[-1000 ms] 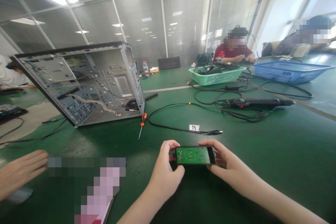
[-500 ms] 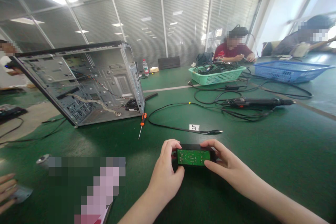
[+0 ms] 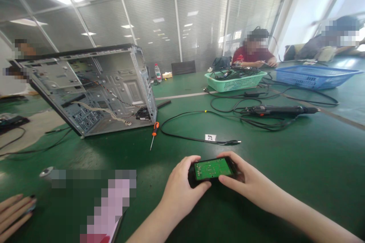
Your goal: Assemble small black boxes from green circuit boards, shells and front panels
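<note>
A small black case with a green circuit board (image 3: 213, 168) facing up is held between both hands, over the green table. My left hand (image 3: 182, 182) grips its left end, with the thumb along the lower edge and fingers at the top corner. My right hand (image 3: 242, 172) grips the right end, its thumb at the lower edge and index finger across the top corner. Beyond the hands lie a black cable (image 3: 189, 138) with a white label (image 3: 210, 137) and an orange-handled screwdriver (image 3: 154, 133).
An open computer case (image 3: 114, 83) stands at the left. Behind right are a green basket (image 3: 236, 83) of cables, a blue basket (image 3: 316, 79) and a black electric screwdriver (image 3: 282, 111). Another person's hand (image 3: 14, 212) is at the lower left.
The board has tilted and turned slightly, its right end angled, and my left thumb has slid right along its lower edge. The other person's hand at the lower left has shifted.
</note>
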Tool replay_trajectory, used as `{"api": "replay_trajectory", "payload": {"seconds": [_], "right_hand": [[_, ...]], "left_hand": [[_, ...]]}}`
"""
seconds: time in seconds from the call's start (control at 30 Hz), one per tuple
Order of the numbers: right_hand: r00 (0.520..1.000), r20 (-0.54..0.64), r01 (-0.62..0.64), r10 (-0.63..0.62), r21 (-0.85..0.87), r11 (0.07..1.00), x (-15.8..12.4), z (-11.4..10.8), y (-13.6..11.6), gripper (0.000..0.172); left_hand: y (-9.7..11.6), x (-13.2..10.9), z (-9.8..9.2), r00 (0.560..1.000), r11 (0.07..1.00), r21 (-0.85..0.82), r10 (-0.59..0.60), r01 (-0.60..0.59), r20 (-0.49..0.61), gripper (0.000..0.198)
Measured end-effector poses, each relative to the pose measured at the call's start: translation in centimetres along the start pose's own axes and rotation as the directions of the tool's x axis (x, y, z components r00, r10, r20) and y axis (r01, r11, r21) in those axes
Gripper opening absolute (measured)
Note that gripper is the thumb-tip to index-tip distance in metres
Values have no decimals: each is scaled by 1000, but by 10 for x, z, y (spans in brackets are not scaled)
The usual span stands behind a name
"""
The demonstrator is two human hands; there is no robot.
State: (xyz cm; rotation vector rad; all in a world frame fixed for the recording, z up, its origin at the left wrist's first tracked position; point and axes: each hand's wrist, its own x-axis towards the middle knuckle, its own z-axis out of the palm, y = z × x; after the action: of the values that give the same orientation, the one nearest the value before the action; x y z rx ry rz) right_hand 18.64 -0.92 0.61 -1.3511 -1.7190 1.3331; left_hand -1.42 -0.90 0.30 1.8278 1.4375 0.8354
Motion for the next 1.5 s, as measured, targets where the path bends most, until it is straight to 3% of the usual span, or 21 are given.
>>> {"api": "replay_trajectory", "payload": {"seconds": [0.23, 0.4, 0.6, 0.73, 0.97, 1.2, 1.3, 1.4, 1.5], "right_hand": [[998, -57, 0, -19, -317, 948, 1, -9, 5, 44], [998, -48, 21, -42, -375, 927, 0, -12, 5, 44], [957, -66, 196, -283, -573, 796, 0, -15, -6, 44], [935, -12, 267, -356, -639, 721, 5, -4, -16, 36], [916, 103, 357, -388, -651, 670, 23, 12, -34, 23], [875, 125, 431, -468, -642, 634, 27, 15, -27, 21], [870, 74, 417, -487, -638, 647, 24, 12, -26, 21], [880, -15, 378, -475, -585, 718, 20, 6, -34, 23], [857, -155, 364, -492, -492, 790, 15, -2, -51, 27]], "left_hand": [[-1, 2, 1, 1000, 998, 55, 23, -24, 13, 43], [-4, 2, 1, 1000, 999, 43, -18, 17, 22, 52], [-9, 4, 4, 999, 987, 154, 37, -43, 38, 44], [-11, 6, 5, 998, 983, 172, 57, -63, 39, 44], [-12, 5, 6, 995, 982, 168, 87, -93, 40, 41], [-11, 6, 4, 996, 986, 147, 68, -74, 51, 40], [-10, 6, 3, 998, 988, 147, 49, -55, 47, 42], [-9, 6, 3, 998, 987, 151, 44, -51, 50, 41], [-7, 6, 2, 997, 984, 170, 48, -57, 59, 39]]}}
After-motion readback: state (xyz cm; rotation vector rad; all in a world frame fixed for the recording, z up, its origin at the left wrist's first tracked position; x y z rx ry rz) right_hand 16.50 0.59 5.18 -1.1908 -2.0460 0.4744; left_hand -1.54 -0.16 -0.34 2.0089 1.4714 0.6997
